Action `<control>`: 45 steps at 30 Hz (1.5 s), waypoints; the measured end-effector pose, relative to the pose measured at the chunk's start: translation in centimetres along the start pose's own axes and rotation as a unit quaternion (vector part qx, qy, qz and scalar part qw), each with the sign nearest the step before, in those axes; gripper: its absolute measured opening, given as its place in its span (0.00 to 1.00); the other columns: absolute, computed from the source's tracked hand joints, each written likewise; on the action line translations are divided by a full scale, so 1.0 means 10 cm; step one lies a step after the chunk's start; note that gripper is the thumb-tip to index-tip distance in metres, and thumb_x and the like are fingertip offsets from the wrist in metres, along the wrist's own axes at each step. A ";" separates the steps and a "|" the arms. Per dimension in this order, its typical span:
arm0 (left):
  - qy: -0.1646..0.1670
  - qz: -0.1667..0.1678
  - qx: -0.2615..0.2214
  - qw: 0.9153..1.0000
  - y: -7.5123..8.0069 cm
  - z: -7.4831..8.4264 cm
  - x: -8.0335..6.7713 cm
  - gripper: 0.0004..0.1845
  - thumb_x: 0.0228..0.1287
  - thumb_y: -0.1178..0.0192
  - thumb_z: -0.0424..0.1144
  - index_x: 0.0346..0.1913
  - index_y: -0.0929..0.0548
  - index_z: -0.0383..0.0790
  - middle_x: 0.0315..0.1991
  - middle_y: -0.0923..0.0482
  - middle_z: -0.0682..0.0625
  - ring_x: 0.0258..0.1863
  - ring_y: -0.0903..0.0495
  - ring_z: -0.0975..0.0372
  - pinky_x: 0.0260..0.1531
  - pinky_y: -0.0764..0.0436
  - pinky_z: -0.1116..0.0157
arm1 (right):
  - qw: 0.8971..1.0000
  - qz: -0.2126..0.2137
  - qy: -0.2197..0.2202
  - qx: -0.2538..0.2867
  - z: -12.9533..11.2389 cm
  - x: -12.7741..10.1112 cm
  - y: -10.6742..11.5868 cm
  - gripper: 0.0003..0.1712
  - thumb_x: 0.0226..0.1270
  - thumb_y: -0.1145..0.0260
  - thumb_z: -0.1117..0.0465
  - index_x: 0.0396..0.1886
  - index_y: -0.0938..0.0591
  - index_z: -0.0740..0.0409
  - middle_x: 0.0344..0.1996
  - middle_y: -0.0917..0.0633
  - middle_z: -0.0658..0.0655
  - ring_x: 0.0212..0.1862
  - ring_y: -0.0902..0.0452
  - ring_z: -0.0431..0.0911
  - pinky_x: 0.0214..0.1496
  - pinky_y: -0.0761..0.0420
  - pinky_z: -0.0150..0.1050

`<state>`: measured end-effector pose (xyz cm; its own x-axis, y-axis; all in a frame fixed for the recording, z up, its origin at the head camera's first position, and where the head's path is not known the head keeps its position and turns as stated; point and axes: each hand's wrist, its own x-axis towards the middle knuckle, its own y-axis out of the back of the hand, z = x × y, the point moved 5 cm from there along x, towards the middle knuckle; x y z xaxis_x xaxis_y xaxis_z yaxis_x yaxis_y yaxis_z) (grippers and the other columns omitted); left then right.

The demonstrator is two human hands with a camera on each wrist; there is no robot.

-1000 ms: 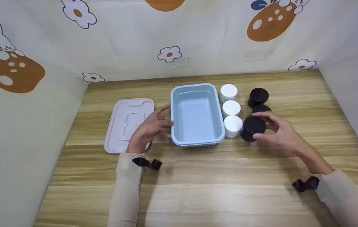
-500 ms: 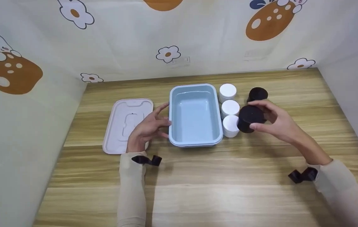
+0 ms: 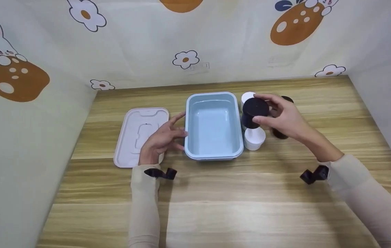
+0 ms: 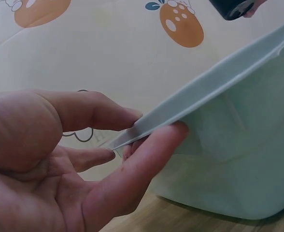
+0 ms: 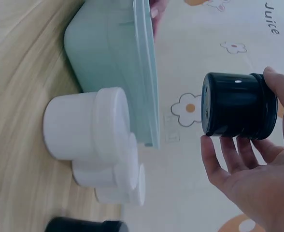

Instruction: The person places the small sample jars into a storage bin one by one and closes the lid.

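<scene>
A light blue plastic box (image 3: 212,156) stands open-topped on the table, its inside bare. My left hand (image 3: 162,140) pinches its left rim between thumb and fingers, as the left wrist view shows up close. My right hand (image 3: 286,119) grips a round black jar (image 3: 256,108) by its sides, lifted above the row of white jars. In the right wrist view that black jar (image 5: 236,104) is well clear of the table. Three white jars stand along the box's right side; the nearest white jar (image 3: 254,138) shows best, and the raised jar mostly covers the middle one.
Two more black jars stand at the right, partly behind my right hand; the far black jar (image 3: 287,99) shows only its top. A pale lid (image 3: 136,137) lies flat left of the box. A patterned cloth wall (image 3: 140,51) closes the back of the table.
My right hand has lifted the near black jar and carried it left and away from me, over the white jars. The left hand has stayed at the box rim.
</scene>
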<state>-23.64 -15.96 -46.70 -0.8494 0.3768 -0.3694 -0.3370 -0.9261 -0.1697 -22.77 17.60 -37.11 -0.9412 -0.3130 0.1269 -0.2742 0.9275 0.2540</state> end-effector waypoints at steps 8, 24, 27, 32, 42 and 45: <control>-0.005 -0.013 -0.006 1.000 -0.01 0.01 0.01 0.44 0.66 0.44 0.23 0.79 0.47 0.54 0.63 0.28 0.24 0.57 0.20 0.46 0.24 0.10 0.60 | 0.995 -0.017 -0.058 -0.077 -0.15 0.20 -0.14 0.37 0.60 0.24 0.59 0.69 0.27 0.54 0.60 0.22 0.58 0.52 0.20 0.43 0.47 0.16 0.24; 0.002 -0.008 0.000 1.000 0.01 0.00 0.00 0.44 0.65 0.43 0.24 0.79 0.46 0.55 0.63 0.27 0.25 0.60 0.22 0.42 0.24 0.10 0.62 | 0.988 -0.051 -0.083 -0.119 -0.10 0.61 -0.37 0.39 0.58 0.23 0.52 0.68 0.27 0.52 0.62 0.24 0.57 0.65 0.28 0.51 0.57 0.23 0.40; 0.001 -0.007 0.001 1.000 0.01 0.00 0.00 0.44 0.65 0.43 0.24 0.79 0.46 0.55 0.63 0.27 0.25 0.61 0.22 0.42 0.24 0.10 0.61 | 0.988 -0.058 -0.085 -0.115 -0.08 0.69 -0.44 0.39 0.58 0.24 0.53 0.68 0.28 0.54 0.63 0.24 0.58 0.66 0.29 0.53 0.58 0.22 0.43; 0.000 -0.011 0.000 1.000 0.01 0.00 -0.01 0.43 0.65 0.44 0.24 0.79 0.46 0.54 0.63 0.27 0.26 0.60 0.21 0.44 0.24 0.10 0.61 | 0.986 -0.068 -0.090 -0.122 -0.01 0.82 -0.58 0.39 0.58 0.23 0.53 0.68 0.28 0.55 0.65 0.26 0.59 0.68 0.31 0.55 0.66 0.23 0.50; -0.003 -0.006 0.006 1.000 0.02 0.00 0.01 0.43 0.65 0.44 0.24 0.79 0.45 0.54 0.62 0.26 0.26 0.61 0.23 0.44 0.24 0.10 0.61 | 0.979 -0.080 -0.109 -0.149 0.06 0.96 -0.75 0.41 0.58 0.23 0.53 0.70 0.30 0.55 0.66 0.28 0.58 0.67 0.32 0.54 0.68 0.22 0.49; -0.003 -0.007 0.007 1.000 0.01 0.00 0.01 0.43 0.65 0.44 0.23 0.79 0.46 0.54 0.62 0.27 0.26 0.62 0.24 0.44 0.24 0.10 0.60 | 0.977 -0.088 -0.113 -0.158 0.08 0.99 -0.80 0.42 0.59 0.24 0.53 0.71 0.31 0.55 0.67 0.29 0.59 0.68 0.32 0.55 0.69 0.22 0.49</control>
<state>-23.77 -15.96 -46.79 -0.8470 0.3896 -0.3616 -0.3541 -0.9209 -0.1628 -30.07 7.26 -38.60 -0.9141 -0.3764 -0.1507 -0.3950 0.7427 0.5407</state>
